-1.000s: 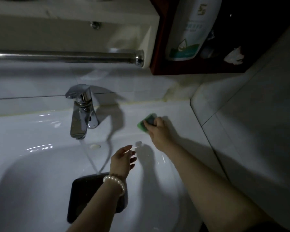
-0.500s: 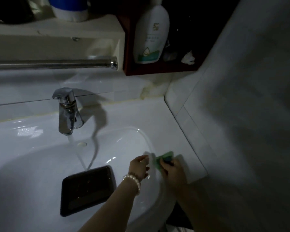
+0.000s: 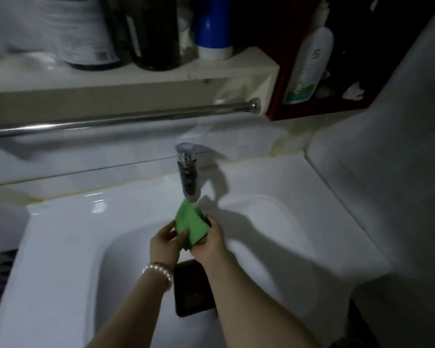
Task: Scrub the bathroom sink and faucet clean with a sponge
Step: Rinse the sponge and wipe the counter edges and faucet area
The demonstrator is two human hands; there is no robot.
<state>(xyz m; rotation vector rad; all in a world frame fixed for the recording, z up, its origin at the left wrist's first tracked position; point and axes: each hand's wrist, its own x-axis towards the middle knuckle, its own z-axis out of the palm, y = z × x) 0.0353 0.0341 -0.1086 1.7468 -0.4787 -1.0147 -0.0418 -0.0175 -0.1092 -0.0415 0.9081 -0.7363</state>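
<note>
The left hand (image 3: 165, 243), a pearl bracelet (image 3: 158, 271) on its wrist, comes up from below and pinches the left edge of the green sponge (image 3: 190, 226) between thumb and fingers. The sponge itself is held up between the two hands over the basin of the sink (image 3: 68, 237), its upper corner just under the spout of the chrome faucet (image 3: 187, 172) (whether water is running onto it cannot be told in this dim, blurred view). To the right of that grip, the right hand (image 3: 211, 243) is wrapped around the sponge's right and lower side, fingers curled behind it, so both hands are closed on the same piece. Below the grip, down in the basin, lies a dark rectangular tray (image 3: 192, 290), partly hidden by the right forearm. Above and behind the grip run a metal towel bar (image 3: 116, 120) and a shelf (image 3: 161, 74) of bottles. The step in hand looks like wetting or rinsing the sponge at the spout between bouts of scrubbing. The next move probably calls for a squeeze to shed excess water, then passing the sponge to one hand and pressing it against the faucet body or the basin wall.
</note>
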